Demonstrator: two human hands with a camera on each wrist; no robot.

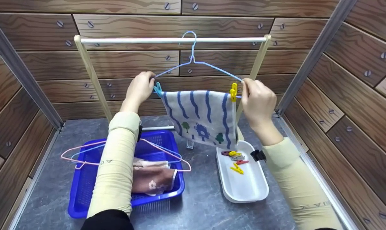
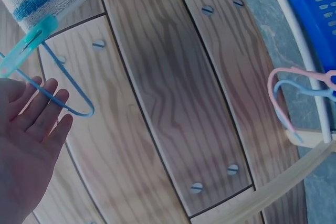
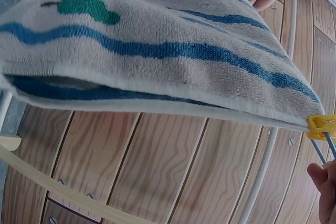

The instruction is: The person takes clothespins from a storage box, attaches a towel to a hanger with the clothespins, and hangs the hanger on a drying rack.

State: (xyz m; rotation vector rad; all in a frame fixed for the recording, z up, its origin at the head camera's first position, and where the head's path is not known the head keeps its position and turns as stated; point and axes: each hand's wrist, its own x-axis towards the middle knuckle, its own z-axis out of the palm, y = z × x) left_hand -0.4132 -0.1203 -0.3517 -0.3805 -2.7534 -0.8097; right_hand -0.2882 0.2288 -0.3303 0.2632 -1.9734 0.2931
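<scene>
A blue wire clothes hanger (image 1: 213, 66) has its hook over the white rod of a rack. A white towel with blue wavy stripes, flowers and trees (image 1: 199, 118) hangs folded over its lower bar. A turquoise clothespin (image 1: 158, 89) clips the towel's left corner, and a yellow clothespin (image 1: 233, 92) its right one. My left hand (image 1: 140, 88) pinches the hanger's left end; in the left wrist view several fingers (image 2: 44, 111) lie behind the wire. At the right end, my right hand (image 1: 260, 99) pinches the hanger beside the yellow clothespin.
A blue basket (image 1: 177, 188) at the left holds a brown cloth (image 1: 154, 180), with a pink hanger (image 1: 72, 149) and a blue one across it. Loose clothespins (image 1: 237, 168) lie in a white tray (image 1: 244, 191) at the right. The rack's rod (image 1: 132, 41) spans the back.
</scene>
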